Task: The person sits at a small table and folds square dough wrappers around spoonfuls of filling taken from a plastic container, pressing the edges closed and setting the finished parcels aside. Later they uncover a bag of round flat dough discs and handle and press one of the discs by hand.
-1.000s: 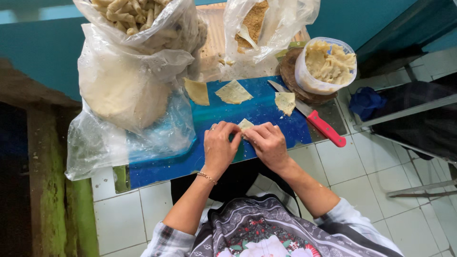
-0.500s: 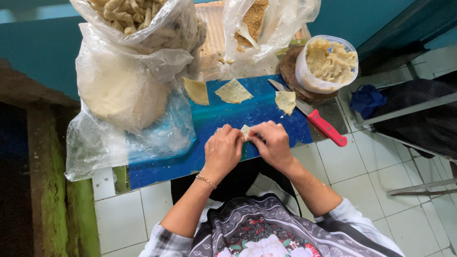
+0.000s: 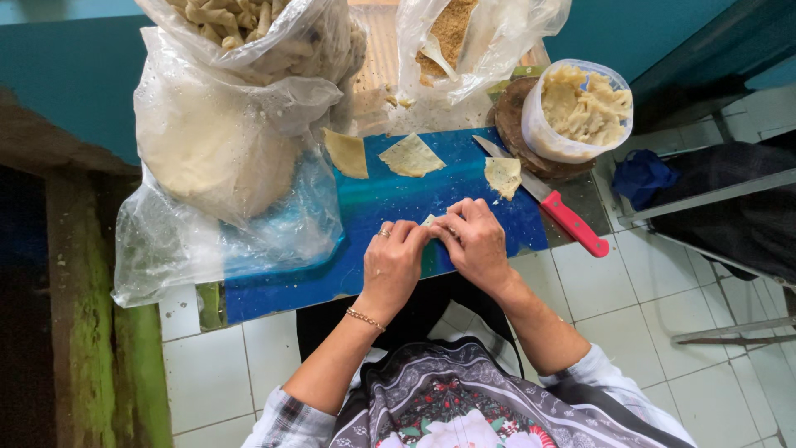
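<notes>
My left hand (image 3: 392, 264) and my right hand (image 3: 475, 242) meet over the near edge of a blue board (image 3: 373, 207). Between their fingertips they pinch a small pale dough wrapper (image 3: 432, 221), mostly hidden by the fingers. Three more thin dough pieces lie flat on the board further away: a yellowish one (image 3: 347, 153), a triangular one (image 3: 411, 156) and a smaller one (image 3: 502, 176). A knife with a red handle (image 3: 574, 222) rests at the board's right edge, close to my right hand.
A large clear plastic bag of pale dough sheets (image 3: 215, 158) sits at the left, with a bag of rolled pieces (image 3: 249, 29) behind it. A bag of brown crumbs (image 3: 452, 33) and a tub of yellowish filling (image 3: 580, 108) stand at the back right. White floor tiles lie below.
Both hands have drawn closer together over the wrapper, and their fingers now cover more of it. The other dough pieces and the knife have stayed put.
</notes>
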Motion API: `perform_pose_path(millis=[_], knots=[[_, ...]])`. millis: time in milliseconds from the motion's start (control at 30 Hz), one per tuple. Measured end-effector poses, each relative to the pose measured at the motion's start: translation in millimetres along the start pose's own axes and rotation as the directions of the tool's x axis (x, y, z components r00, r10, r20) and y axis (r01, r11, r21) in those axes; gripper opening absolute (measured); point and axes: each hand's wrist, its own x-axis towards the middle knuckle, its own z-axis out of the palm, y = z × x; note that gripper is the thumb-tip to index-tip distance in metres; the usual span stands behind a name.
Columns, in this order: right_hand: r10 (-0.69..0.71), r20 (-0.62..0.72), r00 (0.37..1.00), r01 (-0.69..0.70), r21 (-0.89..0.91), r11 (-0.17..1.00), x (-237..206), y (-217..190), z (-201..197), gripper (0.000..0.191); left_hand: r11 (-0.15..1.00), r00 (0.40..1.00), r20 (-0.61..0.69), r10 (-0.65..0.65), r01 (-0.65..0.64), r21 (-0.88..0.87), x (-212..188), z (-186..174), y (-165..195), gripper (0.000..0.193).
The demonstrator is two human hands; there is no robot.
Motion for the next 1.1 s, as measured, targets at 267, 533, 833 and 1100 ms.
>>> perform_pose_path(millis=[267, 533, 833, 1100], knots=[[-0.144, -0.045, 0.989, 0.139, -0.101, 0.985, -6, 1, 0, 0.015, 0.991, 0.995, 0.055, -0.081, 0.086, -0.101, 12, 1, -12, 0.005], [-0.221, -0.044, 0.974, 0.195, -0.326, 0.925, -8, -3, 1, 0.027, 1.0, 0.999, 0.052, -0.01, 0.009, 0.03, 12, 8, -14, 0.007], [-0.211, 0.124, 0.97, 0.239, -0.301, 0.923, 16, -7, -15, 0.044, 0.996, 0.984, 0.156, -0.082, 0.075, 0.05, 22, 17, -11, 0.016], [-0.335, 0.13, 0.933, 0.345, -0.062, 0.937, 96, 16, -38, 0.016, 0.917, 0.987, 0.021, -0.157, 0.154, -0.368, 69, 8, -55, 0.013]])
